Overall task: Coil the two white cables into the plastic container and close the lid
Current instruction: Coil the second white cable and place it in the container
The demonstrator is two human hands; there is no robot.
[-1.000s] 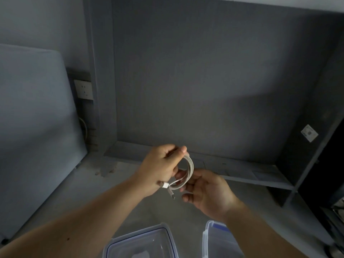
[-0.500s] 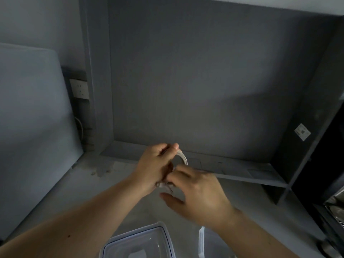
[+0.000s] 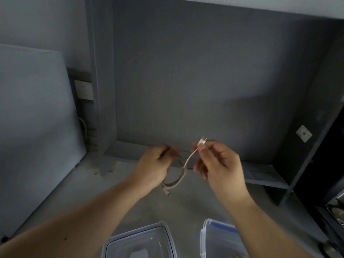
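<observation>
Right hand [image 3: 219, 164] has been pulled off the coil since 0.5 s ago; one plug end is now pinched in its fingertips. One thin white cable [image 3: 183, 174] is seen, gripped as a loop by left hand [image 3: 154, 164], above grey matte surface [image 3: 186, 207]. One clear rectangular plastic container [image 3: 152, 241], blue-rimmed, is cut by the bottom edge; a pale unidentifiable shape lies inside. One matching clear lid [image 3: 212, 237] is just right of it. Bare surface is left between hands and container.

Dim, plain indoor nook, seemingly a built-in desk alcove in a home or dorm. A tall gray back panel [image 3: 204, 71] dominates, with a low shelf ledge [image 3: 260, 174] along the panel's foot. A white wall socket [image 3: 84, 89] is left of the panel, and a gray worktop [image 3: 93, 192] lies before it.
</observation>
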